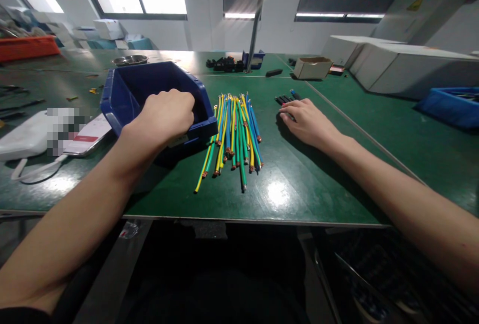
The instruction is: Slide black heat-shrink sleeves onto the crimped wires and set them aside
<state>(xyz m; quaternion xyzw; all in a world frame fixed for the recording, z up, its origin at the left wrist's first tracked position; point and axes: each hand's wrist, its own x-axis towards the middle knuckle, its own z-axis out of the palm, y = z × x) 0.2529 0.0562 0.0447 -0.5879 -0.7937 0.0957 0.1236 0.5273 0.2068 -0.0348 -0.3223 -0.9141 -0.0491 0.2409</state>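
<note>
My left hand is curled over the front rim of a dark blue plastic bin, fingers hooked inside it. To the bin's right lies a loose bundle of several yellow, green and blue wires with bare copper ends. My right hand rests palm down on the green table mat, fingers stretched toward a few small black pieces; I cannot see whether the fingertips touch them.
A white device with a cable and a phone-like card lie left of the bin. A small cardboard box, white cartons, a blue tray, a metal dish and a vertical pole stand farther back.
</note>
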